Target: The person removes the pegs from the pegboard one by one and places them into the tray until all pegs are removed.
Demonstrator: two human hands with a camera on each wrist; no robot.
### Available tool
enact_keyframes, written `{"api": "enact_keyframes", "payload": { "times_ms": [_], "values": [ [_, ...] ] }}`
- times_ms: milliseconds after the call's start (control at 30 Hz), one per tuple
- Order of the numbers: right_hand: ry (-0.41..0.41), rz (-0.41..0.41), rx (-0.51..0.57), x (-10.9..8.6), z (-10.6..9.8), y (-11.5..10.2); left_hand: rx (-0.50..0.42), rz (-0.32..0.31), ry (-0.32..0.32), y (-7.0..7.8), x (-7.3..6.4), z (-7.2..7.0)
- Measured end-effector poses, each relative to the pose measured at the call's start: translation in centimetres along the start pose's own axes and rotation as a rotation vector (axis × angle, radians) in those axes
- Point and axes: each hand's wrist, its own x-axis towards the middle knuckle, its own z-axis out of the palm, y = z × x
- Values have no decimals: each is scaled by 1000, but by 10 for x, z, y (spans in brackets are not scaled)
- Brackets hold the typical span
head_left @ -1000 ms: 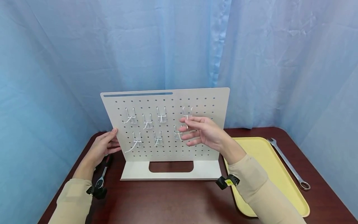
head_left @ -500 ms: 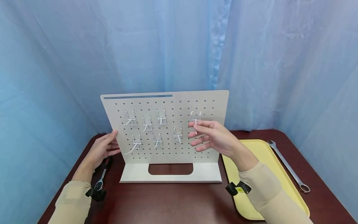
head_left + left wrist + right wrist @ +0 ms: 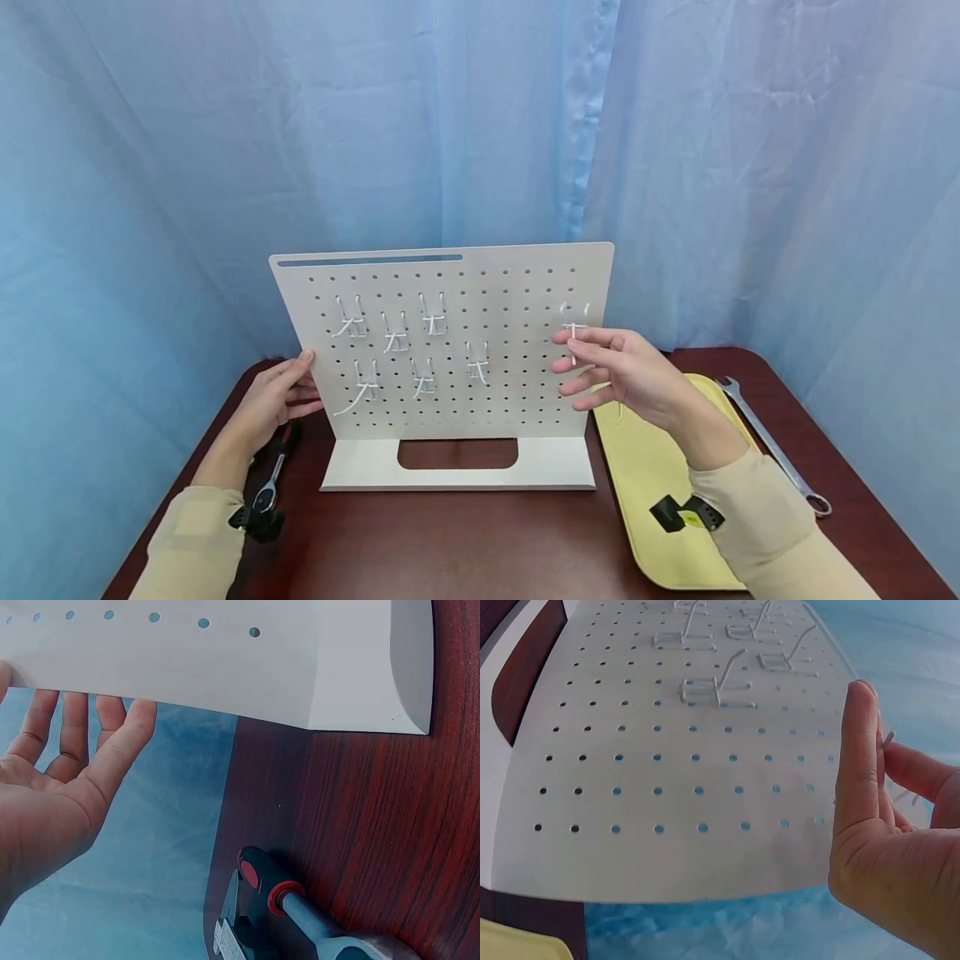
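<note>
Your right hand (image 3: 636, 375) pinches a white hook (image 3: 573, 326) between thumb and fingers, in front of the board (image 3: 517, 404) near its right edge; contact with the board is unclear. Your left hand (image 3: 268, 396) grips the board's left edge, thumb in front. Six more hooks (image 3: 365, 384) sit on the board. A ratchet (image 3: 306, 918) lies left, a yellow tray (image 3: 645, 500) right, a wrench (image 3: 757, 425) beside it.

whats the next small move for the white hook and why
Probably line the hook up with two free holes in the pegboard: the right hand pinches it, prongs up, before the board's right side, while the left hand holds the left edge.
</note>
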Motion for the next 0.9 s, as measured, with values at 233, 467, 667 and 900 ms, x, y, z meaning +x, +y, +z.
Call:
{"api": "enact_keyframes", "payload": {
  "times_ms": [233, 467, 667, 900],
  "values": [
    [30, 9, -17, -13, -23, 5, 1, -1, 7, 0, 0, 1],
    [68, 64, -82, -22, -49, 19, -2, 4, 9, 1, 0, 1],
    [105, 95, -94, -30, -76, 38, 4, 3, 9, 1, 0, 1],
    [148, 116, -90, -34, -110, 58, 6, 1, 12, 0, 0, 1]
  ]
}}
